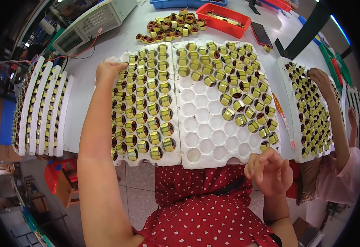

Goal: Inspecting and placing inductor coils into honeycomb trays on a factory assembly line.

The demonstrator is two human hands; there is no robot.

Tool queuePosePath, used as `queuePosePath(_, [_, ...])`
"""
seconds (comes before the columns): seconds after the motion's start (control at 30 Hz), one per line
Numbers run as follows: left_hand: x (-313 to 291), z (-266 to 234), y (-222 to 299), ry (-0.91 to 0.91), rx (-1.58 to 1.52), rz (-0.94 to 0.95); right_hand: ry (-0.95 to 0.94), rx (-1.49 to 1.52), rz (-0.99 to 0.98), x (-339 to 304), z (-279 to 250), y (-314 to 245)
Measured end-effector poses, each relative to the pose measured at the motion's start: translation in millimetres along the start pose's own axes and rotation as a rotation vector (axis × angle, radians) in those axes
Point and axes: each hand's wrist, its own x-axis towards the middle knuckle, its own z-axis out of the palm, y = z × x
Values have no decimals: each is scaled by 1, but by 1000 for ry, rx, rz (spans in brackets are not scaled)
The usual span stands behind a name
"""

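Note:
Two white foam trays lie side by side before me. The left tray (173, 159) holds rows of small copper-wound coils (153, 109) wrapped in yellow tape. My left hand (109, 71) grips that tray's far left edge, its fingers partly hidden. Coils cover the far and right parts of the right tray (190, 142), some tilted or out of line; bare round pockets show at its near left. By the near right corner of this tray, my right hand (269, 171) hovers with loosely curled, separated fingers and nothing visible in it. A yellow-taped coil (264, 145) sits just beyond it.
Behind the trays are a pile of coils (171, 26), a red bin (225, 20), a phone (261, 33) and a bench meter (91, 26). Filled trays (44, 111) stand on edge at left. At right, a co-worker's hand (322, 80) touches another filled tray (297, 144).

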Motion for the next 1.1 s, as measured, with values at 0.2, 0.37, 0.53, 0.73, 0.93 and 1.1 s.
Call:
queuePosePath(0.2, [9,-9,-7,-34,31,118,17,-27,48,2,0,0])
queuePosePath(0.37, [-6,-30,23,350,-188,503,72,-15,142,-8,-5,-2])
queuePosePath(0.53, [-134,14,100,-26,200,782,102,-16,190,-4,-4,0])
queuePosePath(0.73, [-141,49,107,109,426,787,47,-55,261,-7,0,-1])
queuePosePath(0.93, [-151,37,120,-46,134,643,85,-142,343,-7,-1,-4])
queuePosePath(1.1, [-218,-7,110,-938,-712,440,261,-232,261,12,1,-3])
